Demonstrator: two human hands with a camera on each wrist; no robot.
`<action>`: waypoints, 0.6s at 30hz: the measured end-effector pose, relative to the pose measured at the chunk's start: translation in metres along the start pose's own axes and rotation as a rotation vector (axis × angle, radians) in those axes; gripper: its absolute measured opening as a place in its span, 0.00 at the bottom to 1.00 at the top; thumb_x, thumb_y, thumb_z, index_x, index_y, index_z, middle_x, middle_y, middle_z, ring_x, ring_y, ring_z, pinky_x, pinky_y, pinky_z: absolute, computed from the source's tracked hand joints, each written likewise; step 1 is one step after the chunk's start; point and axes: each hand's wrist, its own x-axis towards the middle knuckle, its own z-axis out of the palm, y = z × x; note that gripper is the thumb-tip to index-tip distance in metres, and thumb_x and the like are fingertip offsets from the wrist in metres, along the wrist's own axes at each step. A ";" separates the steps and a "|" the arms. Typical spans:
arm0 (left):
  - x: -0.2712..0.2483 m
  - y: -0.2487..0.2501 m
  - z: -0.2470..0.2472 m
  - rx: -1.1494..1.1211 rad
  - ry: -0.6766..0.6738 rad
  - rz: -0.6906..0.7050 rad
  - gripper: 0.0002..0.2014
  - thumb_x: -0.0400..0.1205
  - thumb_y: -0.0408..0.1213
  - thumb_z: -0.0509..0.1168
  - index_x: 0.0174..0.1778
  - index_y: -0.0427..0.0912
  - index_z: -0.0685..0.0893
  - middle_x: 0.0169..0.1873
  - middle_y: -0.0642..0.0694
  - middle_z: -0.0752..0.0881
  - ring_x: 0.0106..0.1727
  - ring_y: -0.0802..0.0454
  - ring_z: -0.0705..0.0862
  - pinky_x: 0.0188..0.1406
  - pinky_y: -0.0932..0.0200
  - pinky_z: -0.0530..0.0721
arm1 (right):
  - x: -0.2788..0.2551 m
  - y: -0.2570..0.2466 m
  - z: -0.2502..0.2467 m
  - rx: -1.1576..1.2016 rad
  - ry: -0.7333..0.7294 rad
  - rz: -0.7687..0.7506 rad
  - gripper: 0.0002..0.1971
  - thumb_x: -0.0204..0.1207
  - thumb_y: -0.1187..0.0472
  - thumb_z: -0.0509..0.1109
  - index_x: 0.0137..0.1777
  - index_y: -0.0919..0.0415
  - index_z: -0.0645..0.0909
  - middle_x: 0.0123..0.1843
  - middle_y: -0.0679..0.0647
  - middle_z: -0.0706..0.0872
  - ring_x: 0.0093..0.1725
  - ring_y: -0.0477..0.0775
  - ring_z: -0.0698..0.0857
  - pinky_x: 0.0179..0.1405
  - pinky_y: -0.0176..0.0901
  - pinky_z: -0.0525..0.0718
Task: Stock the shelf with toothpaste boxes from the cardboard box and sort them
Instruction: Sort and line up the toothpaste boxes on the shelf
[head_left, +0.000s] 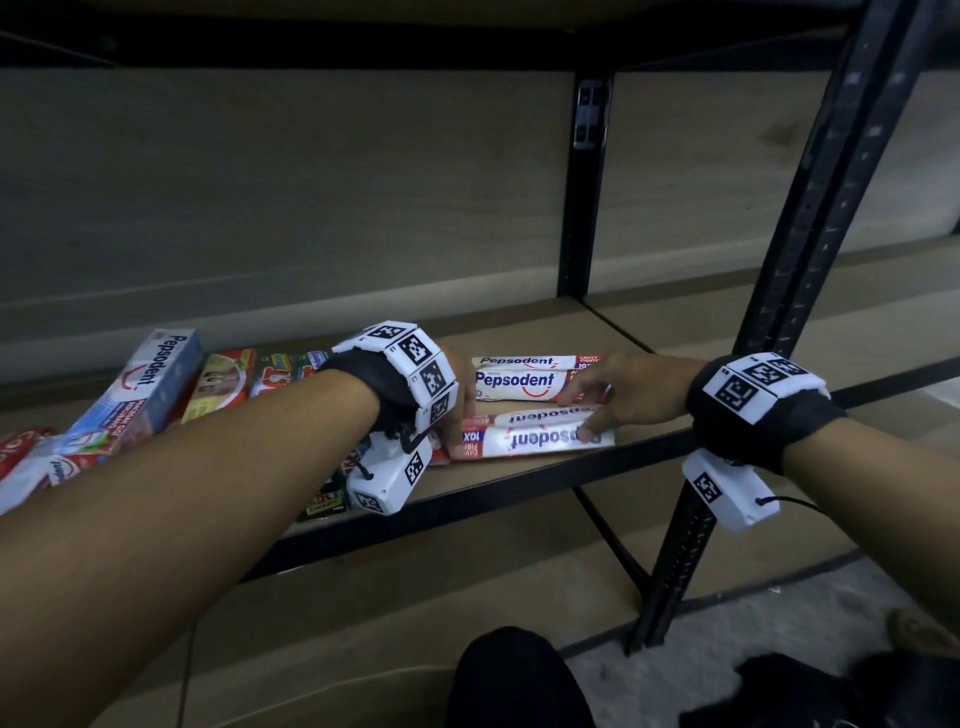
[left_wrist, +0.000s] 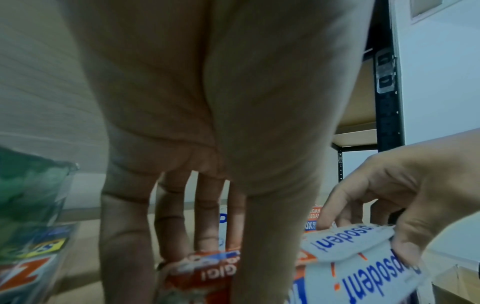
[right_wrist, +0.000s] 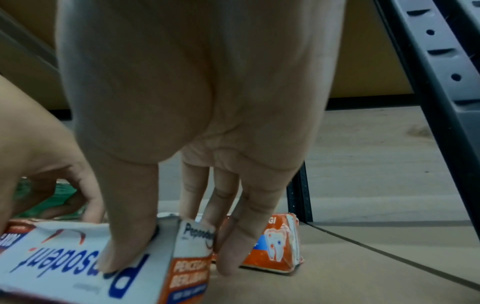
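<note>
Two white-and-red Pepsodent boxes (head_left: 540, 439) lie side by side, lettering upside down, near the front edge of the brown shelf board (head_left: 509, 480). My left hand (head_left: 460, 423) pinches their red left end (left_wrist: 205, 267), thumb in front and fingers behind. My right hand (head_left: 592, 415) grips the right end, with the thumb (right_wrist: 124, 251) pressed on top of the front box (right_wrist: 64, 257) and the fingers round its end flap. Two more Pepsodent boxes (head_left: 519, 382) lie just behind, lettering upright; one orange end (right_wrist: 278, 246) shows past my fingers.
A loose pile of toothpaste boxes fills the shelf's left: a blue Pepsodent box (head_left: 140, 384), red boxes (head_left: 223, 384) and green ones (left_wrist: 26, 195). A black upright post (head_left: 810, 260) stands right of my right wrist. Bare shelf board (right_wrist: 363, 257) lies to the right.
</note>
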 end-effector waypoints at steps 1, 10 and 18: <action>-0.002 0.002 0.000 0.014 0.022 -0.005 0.26 0.59 0.48 0.86 0.52 0.47 0.90 0.49 0.52 0.92 0.52 0.49 0.90 0.42 0.59 0.88 | 0.000 0.000 -0.002 -0.016 0.002 -0.005 0.24 0.73 0.46 0.79 0.69 0.43 0.82 0.63 0.44 0.82 0.60 0.47 0.80 0.61 0.38 0.77; 0.001 0.027 -0.001 0.179 0.280 0.023 0.28 0.70 0.43 0.82 0.63 0.38 0.82 0.61 0.44 0.86 0.61 0.45 0.86 0.49 0.58 0.82 | 0.001 0.014 0.006 0.044 0.212 -0.011 0.23 0.63 0.59 0.86 0.53 0.52 0.78 0.57 0.49 0.82 0.51 0.52 0.82 0.44 0.38 0.80; 0.004 0.025 0.003 0.115 0.225 0.084 0.25 0.68 0.44 0.83 0.52 0.43 0.77 0.57 0.45 0.87 0.57 0.45 0.85 0.38 0.62 0.76 | -0.005 0.020 0.013 0.181 0.210 -0.051 0.23 0.60 0.60 0.88 0.49 0.56 0.78 0.51 0.46 0.87 0.50 0.51 0.85 0.50 0.48 0.82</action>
